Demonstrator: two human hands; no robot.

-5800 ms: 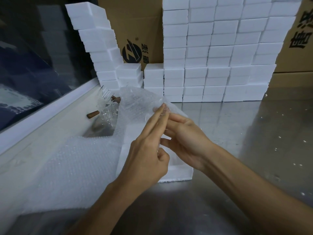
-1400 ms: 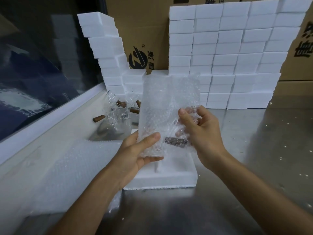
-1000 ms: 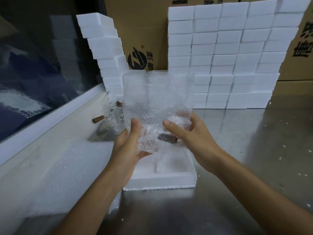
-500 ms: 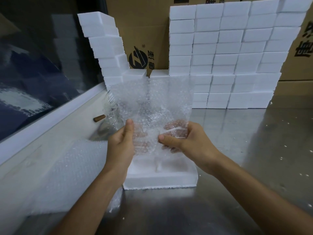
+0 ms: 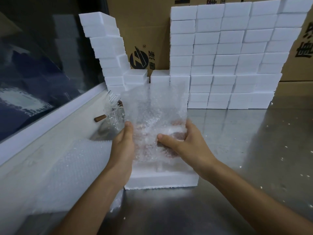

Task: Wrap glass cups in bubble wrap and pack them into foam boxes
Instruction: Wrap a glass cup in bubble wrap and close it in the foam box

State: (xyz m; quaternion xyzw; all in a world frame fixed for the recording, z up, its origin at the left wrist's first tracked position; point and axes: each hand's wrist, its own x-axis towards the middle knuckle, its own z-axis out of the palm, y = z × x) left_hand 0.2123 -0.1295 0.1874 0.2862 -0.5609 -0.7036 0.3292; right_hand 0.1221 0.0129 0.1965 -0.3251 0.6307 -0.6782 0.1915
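Observation:
I hold a sheet of bubble wrap [image 5: 154,106] upright above an open white foam box [image 5: 162,181]. My left hand [image 5: 123,145] grips its left edge, thumb in front. My right hand [image 5: 183,143] grips the lower right part, where a glass cup with a dark handle [image 5: 160,144] sits blurred inside the wrap. Several bare glass cups with brown wooden handles [image 5: 115,116] stand behind to the left, partly hidden by the sheet.
A stack of flat bubble wrap sheets [image 5: 67,170] lies at the left on the steel table [image 5: 245,150]. Stacked white foam boxes [image 5: 228,65] form a wall at the back, before cardboard cartons [image 5: 145,39]. A dark window [image 5: 33,65] runs along the left.
Both hands turned the bubble wrap from a narrow bundle into a wider upright sheet. The left hand shifted from under the wrap to its left edge; the cup's handle is more hidden.

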